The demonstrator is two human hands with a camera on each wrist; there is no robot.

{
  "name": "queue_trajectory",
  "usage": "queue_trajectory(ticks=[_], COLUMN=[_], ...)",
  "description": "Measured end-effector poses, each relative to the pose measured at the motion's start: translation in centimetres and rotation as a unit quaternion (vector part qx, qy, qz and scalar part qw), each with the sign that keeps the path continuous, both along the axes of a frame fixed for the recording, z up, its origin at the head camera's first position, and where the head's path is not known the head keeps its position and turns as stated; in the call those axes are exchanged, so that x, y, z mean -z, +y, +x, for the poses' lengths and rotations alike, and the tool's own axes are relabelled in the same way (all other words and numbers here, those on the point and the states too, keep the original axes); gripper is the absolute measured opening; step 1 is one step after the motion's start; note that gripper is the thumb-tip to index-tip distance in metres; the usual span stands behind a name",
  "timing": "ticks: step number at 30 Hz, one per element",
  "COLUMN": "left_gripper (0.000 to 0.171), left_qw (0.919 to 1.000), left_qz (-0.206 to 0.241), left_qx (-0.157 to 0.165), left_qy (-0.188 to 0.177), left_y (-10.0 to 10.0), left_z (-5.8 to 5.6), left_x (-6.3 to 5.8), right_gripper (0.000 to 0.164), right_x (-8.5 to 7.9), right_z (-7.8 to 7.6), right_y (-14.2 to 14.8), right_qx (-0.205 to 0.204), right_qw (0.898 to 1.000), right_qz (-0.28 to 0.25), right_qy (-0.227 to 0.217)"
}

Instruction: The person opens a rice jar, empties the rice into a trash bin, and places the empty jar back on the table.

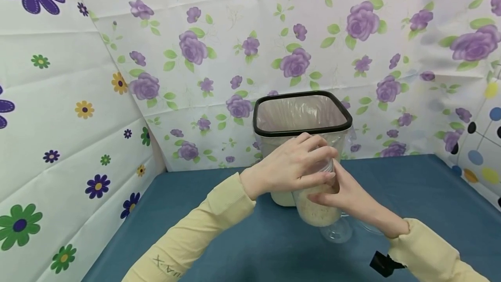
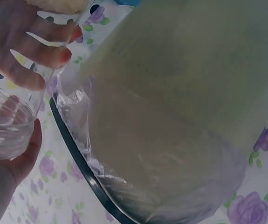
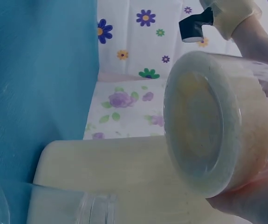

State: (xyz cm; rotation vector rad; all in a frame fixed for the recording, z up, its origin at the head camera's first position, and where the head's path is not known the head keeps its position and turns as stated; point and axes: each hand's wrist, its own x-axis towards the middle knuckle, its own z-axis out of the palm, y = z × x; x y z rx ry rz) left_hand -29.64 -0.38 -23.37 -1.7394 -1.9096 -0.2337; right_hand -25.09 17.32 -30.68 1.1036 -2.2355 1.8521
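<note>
A clear jar (image 1: 318,212) holding pale, grainy contents tilts above the table, close in front of the bin. My right hand (image 1: 354,195) grips its side, the thumb lying across the front. From above, my left hand (image 1: 291,164) curls its fingers around the clear ribbed lid (image 2: 8,140) at the jar's top. Through the transparent wall in the left wrist view, fingers of the right hand (image 2: 36,49) show, with red nails. The right wrist view faces the round base of the jar (image 3: 196,123). Part of the lid is hidden behind my fingers.
A pale bin (image 1: 303,133) with a black rim and a clear plastic liner stands at the back, against the flowered cloth wall. Clear glassware (image 1: 337,232) stands on the blue table (image 1: 219,229), below and right of the jar. A black wrist camera (image 1: 385,264) sits at the right sleeve.
</note>
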Motion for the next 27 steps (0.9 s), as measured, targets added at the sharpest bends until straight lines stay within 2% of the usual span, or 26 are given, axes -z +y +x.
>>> queue_trajectory(ticks=[7,11,17,23,27], left_gripper=[0.033,0.031,0.029,0.031,0.031], left_qw=[0.9974,0.9926,0.9774,0.9595,0.9497], left_qz=[0.041,0.076,0.139,0.189,0.209], left_qx=[-0.059,-0.094,-0.153,-0.207,-0.230], left_qy=[-0.003,-0.014,-0.043,-0.033,-0.036], left_y=[0.3,0.6,0.9,1.3,1.5], left_z=[0.6,1.0,1.7,2.3,2.6], left_x=[0.9,1.4,2.5,3.3,3.6], right_gripper=[0.092,0.090,0.081,0.085,0.083], right_x=[0.2,0.4,0.8,1.1,1.2], right_z=[0.2,0.1,0.0,-0.1,-0.1], right_y=[-0.4,-0.6,-0.8,-1.1,-1.2], right_qx=[0.077,0.115,0.159,0.186,0.201], right_qw=[0.996,0.990,0.978,0.964,0.958], right_qz=[0.035,0.054,0.085,0.104,0.115], right_qy=[0.035,0.063,0.107,0.158,0.172])
